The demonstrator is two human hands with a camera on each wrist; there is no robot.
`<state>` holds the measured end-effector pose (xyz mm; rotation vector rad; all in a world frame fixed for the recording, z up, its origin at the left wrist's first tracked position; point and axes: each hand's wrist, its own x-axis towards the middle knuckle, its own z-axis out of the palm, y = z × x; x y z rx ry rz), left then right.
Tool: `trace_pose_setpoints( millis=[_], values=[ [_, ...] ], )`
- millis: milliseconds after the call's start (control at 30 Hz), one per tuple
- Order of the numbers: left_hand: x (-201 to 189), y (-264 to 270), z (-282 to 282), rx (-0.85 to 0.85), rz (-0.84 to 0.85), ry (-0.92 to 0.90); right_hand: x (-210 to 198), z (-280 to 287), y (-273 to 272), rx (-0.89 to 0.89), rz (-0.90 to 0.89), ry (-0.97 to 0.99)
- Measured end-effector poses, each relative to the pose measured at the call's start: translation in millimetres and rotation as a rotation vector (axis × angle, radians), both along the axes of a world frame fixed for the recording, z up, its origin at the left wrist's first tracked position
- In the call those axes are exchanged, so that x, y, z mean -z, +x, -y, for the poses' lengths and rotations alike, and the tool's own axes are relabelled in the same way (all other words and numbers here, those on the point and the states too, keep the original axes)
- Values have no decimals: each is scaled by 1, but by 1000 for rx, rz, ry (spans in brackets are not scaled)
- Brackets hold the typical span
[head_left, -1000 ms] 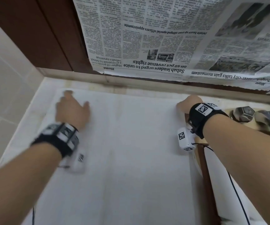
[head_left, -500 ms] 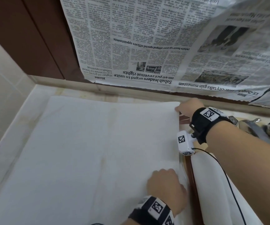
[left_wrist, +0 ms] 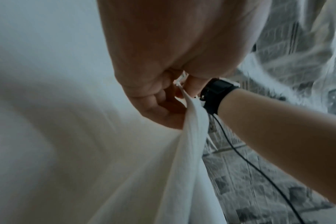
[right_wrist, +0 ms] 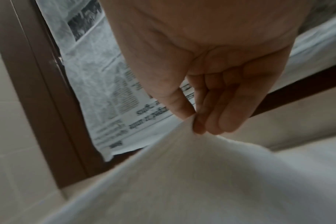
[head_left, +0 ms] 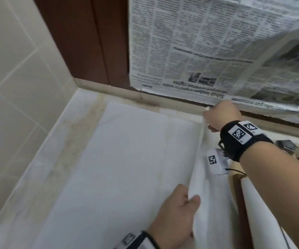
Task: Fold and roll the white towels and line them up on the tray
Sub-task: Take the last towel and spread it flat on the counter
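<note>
Head view, nearest first: the left hand [head_left: 176,215] grips the near right corner of the white towel [head_left: 127,168], thumb over the lifted edge and fingers curled beneath it. Left wrist view confirms this: the fingers [left_wrist: 153,104] are curled tight, with a bunched fold of cloth pinched between them and the thumb. The towel lies spread flat on the pale stone counter [head_left: 42,177], its right edge raised off the surface between the 2 hands. Just right of that raised edge stands a dark wooden tray [head_left: 239,200], its rim showing; 1 rolled white towel [head_left: 253,203] lies in it, lengthwise along the rim. How many more rolls the tray holds cannot be told. Further back, the right hand [head_left: 220,115] holds the far right corner of the spread towel clear of the counter. Right wrist view shows thumb and fingertips [right_wrist: 199,121] closed narrowly on that corner in a pinch. Beyond, a newspaper sheet [head_left: 208,51] hangs over the dark wooden panel [head_left: 91,42] behind the counter. Cream wall tiles [head_left: 15,69] close the left side.
</note>
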<state>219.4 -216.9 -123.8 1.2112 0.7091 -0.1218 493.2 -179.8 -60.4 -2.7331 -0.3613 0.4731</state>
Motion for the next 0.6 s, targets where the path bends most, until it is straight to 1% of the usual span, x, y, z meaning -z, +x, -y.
trace_pose_setpoints(
  millis=[100,167,233,333,400,433,467,533,567,600],
  values=[
    [-13,-44,-39,-176,74,79,5,-53,-28,-39,-93,177],
    [-24,-68,-65,-262,86,152,12,-90,-49,-78,-139,280],
    [-27,-82,-88,-363,71,225,19,-128,-70,-112,-169,350],
    [-15,-96,-116,-564,-11,378,35,-182,-93,-146,-156,432],
    [0,-105,-134,-638,-103,458,51,-210,-106,-227,-130,376],
    [10,-110,-142,-639,-155,490,64,-221,-112,-316,-122,310],
    [20,-114,-149,-615,-211,507,77,-228,-119,-443,-120,198],
    [36,-122,-157,-514,-328,503,103,-232,-133,-718,-48,-153],
    [42,-125,-158,-474,-360,505,116,-231,-136,-785,3,-267],
    [45,-129,-157,-459,-363,511,124,-229,-138,-810,19,-310]
  ],
)
